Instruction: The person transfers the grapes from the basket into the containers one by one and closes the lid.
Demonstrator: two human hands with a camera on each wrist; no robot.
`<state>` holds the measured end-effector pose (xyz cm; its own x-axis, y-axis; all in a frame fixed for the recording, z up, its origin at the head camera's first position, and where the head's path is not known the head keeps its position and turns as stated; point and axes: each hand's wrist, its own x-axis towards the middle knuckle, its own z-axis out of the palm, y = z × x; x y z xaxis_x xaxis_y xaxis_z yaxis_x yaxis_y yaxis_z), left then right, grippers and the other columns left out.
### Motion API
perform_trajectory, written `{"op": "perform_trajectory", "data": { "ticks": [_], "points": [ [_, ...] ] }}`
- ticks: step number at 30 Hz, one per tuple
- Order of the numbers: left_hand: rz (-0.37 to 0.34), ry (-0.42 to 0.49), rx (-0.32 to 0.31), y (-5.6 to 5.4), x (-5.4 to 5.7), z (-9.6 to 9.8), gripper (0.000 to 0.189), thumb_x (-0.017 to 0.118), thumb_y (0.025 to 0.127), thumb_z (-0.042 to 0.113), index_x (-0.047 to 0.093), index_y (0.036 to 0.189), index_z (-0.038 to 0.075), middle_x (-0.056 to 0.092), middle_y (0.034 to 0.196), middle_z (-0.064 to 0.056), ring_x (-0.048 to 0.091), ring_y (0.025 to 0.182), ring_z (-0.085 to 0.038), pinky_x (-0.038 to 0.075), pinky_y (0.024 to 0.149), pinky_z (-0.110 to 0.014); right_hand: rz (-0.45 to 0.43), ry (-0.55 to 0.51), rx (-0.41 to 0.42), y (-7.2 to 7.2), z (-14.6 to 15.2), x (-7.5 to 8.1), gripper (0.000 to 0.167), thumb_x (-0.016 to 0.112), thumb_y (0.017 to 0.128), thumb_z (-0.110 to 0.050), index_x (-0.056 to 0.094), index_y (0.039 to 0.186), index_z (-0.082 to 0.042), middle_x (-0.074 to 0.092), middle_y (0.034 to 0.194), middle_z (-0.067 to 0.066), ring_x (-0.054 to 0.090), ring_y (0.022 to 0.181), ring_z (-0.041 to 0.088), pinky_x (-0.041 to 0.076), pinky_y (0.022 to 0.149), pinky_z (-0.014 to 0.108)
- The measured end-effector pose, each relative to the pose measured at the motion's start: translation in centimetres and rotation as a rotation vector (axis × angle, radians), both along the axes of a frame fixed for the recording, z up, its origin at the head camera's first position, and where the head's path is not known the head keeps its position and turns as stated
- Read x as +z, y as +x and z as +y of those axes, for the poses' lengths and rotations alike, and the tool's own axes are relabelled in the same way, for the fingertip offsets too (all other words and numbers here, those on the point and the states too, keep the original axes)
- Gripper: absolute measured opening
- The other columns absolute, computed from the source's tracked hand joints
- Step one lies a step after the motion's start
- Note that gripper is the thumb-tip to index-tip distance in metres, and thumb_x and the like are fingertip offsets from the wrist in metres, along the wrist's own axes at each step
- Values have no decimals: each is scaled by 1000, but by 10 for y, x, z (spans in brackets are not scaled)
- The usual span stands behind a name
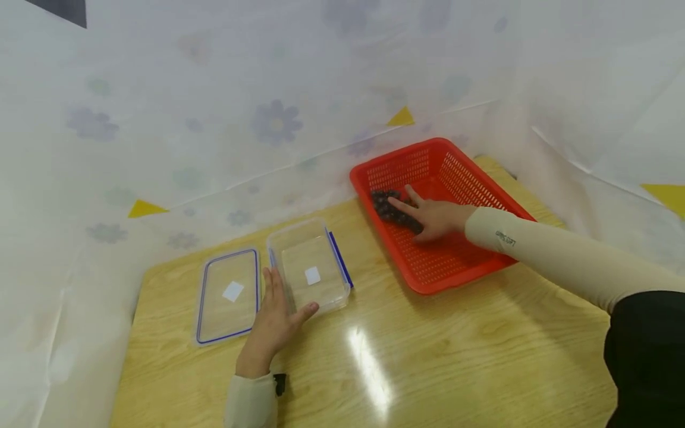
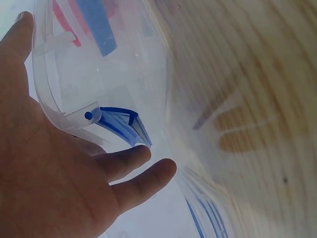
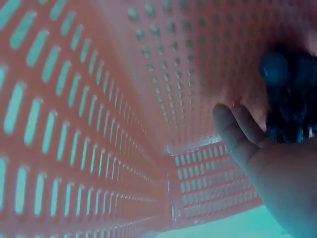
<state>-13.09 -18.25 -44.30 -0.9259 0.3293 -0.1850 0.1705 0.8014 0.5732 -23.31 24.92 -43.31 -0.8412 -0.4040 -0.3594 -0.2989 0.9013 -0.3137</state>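
Note:
A bunch of dark grapes [image 1: 384, 209] lies in the left part of a red plastic basket [image 1: 425, 288]. My right hand [image 1: 437, 219] reaches into the basket with fingers spread at the grapes; it has not curled round them. In the right wrist view the round, glossy grapes [image 3: 287, 94] are beside the hand [image 3: 277, 163]. My left hand [image 1: 275, 321] rests against the near left side of a clear plastic container [image 1: 299, 252], fingers straight and thumb apart. A blue clip [image 2: 119, 124] on the container shows near the fingers in the left wrist view.
The container's clear lid [image 1: 219, 315] with a blue seal lies flat to its left. A white label [image 1: 313, 275] shows in the container. The wooden table [image 1: 428, 356] backs onto a flowered plastic sheet [image 1: 275, 172] with yellow triangles.

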Motion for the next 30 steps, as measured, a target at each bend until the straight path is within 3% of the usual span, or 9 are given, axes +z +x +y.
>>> {"op": "perform_trajectory", "data": {
  "ticks": [2, 4, 7, 10, 14, 19, 24, 27, 30],
  "points": [
    [-3, -3, 3, 1, 0, -2, 121, 63, 93, 61, -21, 156, 2, -24, 161, -23, -1, 148, -44, 12, 117, -56, 9, 3, 20, 0, -4, -5, 111, 74, 92, -40, -15, 160, -41, -27, 163, 17, 61, 73, 30, 49, 54, 33],
    [-3, -6, 4, 1, 0, -3, 120, 64, 93, 60, -21, 156, 2, -24, 161, -23, -1, 148, -44, 12, 117, -57, 42, -9, 39, -1, -6, -8, 113, 75, 90, -45, -14, 160, -41, -23, 164, 18, 64, 97, 40, 52, 59, 35],
    [-4, -9, 5, 1, 0, -4, 119, 63, 94, 59, -21, 156, 2, -24, 162, -22, -2, 149, -44, 13, 117, -57, 80, -32, 55, -2, -8, -10, 115, 76, 87, -54, -12, 161, -40, -15, 166, 20, 42, 132, 51, 55, 77, 45],
    [-9, -3, 9, 2, 0, -5, 120, 64, 94, 59, -21, 156, 2, -25, 162, -22, -3, 149, -44, 12, 117, -57, 88, -59, 63, -4, -8, -12, 113, 74, 88, -55, -10, 162, -38, -9, 166, 22, 28, 141, 52, 47, 97, 56],
    [-15, 1, 7, 0, 1, -6, 120, 63, 93, 61, -21, 156, 2, -26, 161, -21, -3, 148, -45, 12, 117, -57, 101, -97, 80, -7, -5, -14, 102, 71, 96, -35, -6, 163, -34, 1, 164, 25, 37, 136, 48, 41, 103, 60],
    [-8, 0, 13, -1, 3, -8, 123, 61, 92, 66, -21, 156, 1, -28, 161, -20, -3, 148, -46, 13, 117, -57, 139, -117, 110, -13, -7, -15, 103, 69, 91, 0, 2, 163, -32, 17, 157, 28, 57, 102, 35, 54, 84, 46],
    [-11, 17, 22, -1, 2, -9, 122, 63, 92, 64, -20, 156, 1, -26, 161, -21, -5, 149, -44, 12, 117, -57, 170, -101, 74, -18, -8, -15, 103, 70, 85, 5, 16, 163, -34, 41, 135, 24, 57, 75, 24, 53, 66, 36],
    [-18, 28, 21, 0, 0, -8, 122, 65, 92, 62, -19, 157, 1, -25, 162, -21, -4, 149, -45, 12, 117, -58, 184, -85, 42, -20, -7, -14, 94, 72, 85, 1, 26, 161, -32, 47, 124, 19, 58, 77, 24, 54, 68, 38],
    [-18, 19, 16, -1, -2, -6, 123, 64, 91, 63, -20, 157, 2, -25, 162, -21, -3, 149, -44, 13, 117, -57, 191, -97, 27, -21, -6, -9, 86, 73, 87, -2, 33, 159, -28, 48, 123, 19, 59, 92, 28, 55, 79, 44]
  ]
}}
